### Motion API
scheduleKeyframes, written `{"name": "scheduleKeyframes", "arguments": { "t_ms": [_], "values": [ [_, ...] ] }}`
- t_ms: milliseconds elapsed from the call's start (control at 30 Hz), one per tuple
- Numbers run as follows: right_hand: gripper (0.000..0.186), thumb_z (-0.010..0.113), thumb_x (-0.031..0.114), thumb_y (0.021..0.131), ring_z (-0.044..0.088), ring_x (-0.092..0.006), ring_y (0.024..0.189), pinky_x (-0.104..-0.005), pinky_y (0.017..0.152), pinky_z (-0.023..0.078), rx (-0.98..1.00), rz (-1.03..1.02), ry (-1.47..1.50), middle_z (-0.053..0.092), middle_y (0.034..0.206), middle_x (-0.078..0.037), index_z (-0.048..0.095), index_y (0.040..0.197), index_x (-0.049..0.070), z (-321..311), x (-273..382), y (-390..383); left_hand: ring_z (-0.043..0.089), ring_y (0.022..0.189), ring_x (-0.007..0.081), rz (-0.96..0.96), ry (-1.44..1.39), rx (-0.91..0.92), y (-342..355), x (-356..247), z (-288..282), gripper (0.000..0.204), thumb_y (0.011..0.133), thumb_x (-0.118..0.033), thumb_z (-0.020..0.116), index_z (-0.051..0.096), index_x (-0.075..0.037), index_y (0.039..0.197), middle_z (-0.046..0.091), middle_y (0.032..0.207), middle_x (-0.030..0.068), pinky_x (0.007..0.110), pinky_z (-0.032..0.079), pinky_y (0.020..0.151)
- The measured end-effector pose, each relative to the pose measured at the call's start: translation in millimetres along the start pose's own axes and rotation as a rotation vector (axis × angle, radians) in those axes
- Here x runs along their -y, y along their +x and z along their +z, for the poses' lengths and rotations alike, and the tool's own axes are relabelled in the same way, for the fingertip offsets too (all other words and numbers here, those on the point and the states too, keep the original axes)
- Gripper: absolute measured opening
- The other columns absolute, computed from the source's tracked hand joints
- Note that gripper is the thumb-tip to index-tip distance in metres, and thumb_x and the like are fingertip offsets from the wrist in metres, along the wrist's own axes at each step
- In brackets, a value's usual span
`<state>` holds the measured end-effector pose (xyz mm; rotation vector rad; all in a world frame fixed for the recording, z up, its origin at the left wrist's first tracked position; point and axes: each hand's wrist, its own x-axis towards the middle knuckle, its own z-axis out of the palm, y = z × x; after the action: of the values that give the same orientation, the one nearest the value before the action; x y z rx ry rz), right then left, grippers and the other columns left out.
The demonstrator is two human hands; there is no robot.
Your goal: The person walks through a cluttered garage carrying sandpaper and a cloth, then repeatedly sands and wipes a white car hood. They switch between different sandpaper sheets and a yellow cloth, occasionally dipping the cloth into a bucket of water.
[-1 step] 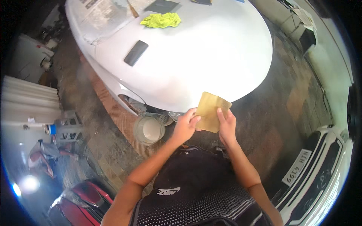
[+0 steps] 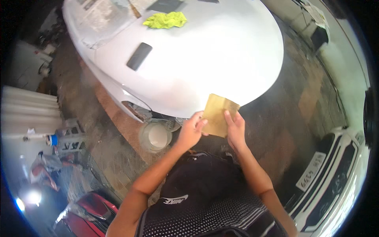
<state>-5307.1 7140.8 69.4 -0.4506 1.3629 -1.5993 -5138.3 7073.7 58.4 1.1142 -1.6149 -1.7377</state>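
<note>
I hold a folded, tan-gold sheet of sandpaper (image 2: 215, 116) in front of me, at the near edge of a white car hood (image 2: 221, 51). My left hand (image 2: 192, 129) pinches its left edge between thumb and fingers. Closed on its right side is my right hand (image 2: 236, 130), the thumb lying on the front face and the fingers hidden behind. A dark phone (image 2: 139, 56) rests on the hood, with a crumpled yellow-green cloth (image 2: 165, 20) farther back.
Below the hood's near edge stands a bucket (image 2: 156, 136) of pale liquid. A white car front (image 2: 331, 181) is at the lower right, a red vehicle (image 2: 87, 215) at the lower left. Another person (image 2: 45, 170) is at the far left. A dark grey sheet (image 2: 166, 5) lies on the hood.
The view has shifted slightly, so the phone and cloth appear a little farther left. Both hands keep their hold on the sandpaper.
</note>
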Motion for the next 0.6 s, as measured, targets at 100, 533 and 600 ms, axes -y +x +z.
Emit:
{"name": "scheduleKeyframes", "arguments": {
  "t_ms": [100, 533, 600],
  "values": [
    [0.031, 0.058, 0.019, 0.107, 0.067, -0.0169, 0.1, -0.0328, 0.09, 0.054, -0.058, -0.092, -0.108, 0.071, 0.115, -0.01, 0.061, 0.127, -0.005, 44, -16, 24, 0.075, 0.082, 0.0209, 0.044, 0.075, -0.018, 23, -2, -40, 0.039, 0.104, -0.008, 0.056, 0.05, 0.003, 0.141, 0.074, 0.108, 0.0186, 0.033, 0.065, 0.066],
    [0.037, 0.054, 0.017, 0.109, 0.063, -0.0159, 0.117, -0.0333, 0.101, 0.051, -0.08, 0.045, -0.06, 0.066, 0.129, -0.012, 0.053, 0.139, -0.003, 112, 25, 58, 0.062, 0.092, 0.0089, 0.166, -0.225, 0.228, 119, -41, -117, 0.052, 0.097, -0.006, 0.07, 0.048, -0.003, 0.144, 0.064, 0.1, 0.0015, 0.024, 0.05, 0.083],
    [0.036, 0.053, 0.017, 0.109, 0.063, -0.0161, 0.117, -0.0331, 0.101, 0.051, -0.072, 0.038, -0.041, 0.066, 0.129, -0.011, 0.054, 0.139, -0.003, 123, 33, 56, 0.061, 0.09, 0.0073, 0.122, -0.169, 0.348, 135, -62, -130, 0.051, 0.097, -0.006, 0.07, 0.05, -0.002, 0.144, 0.063, 0.098, 0.0009, 0.022, 0.049, 0.082]
  ]
}}
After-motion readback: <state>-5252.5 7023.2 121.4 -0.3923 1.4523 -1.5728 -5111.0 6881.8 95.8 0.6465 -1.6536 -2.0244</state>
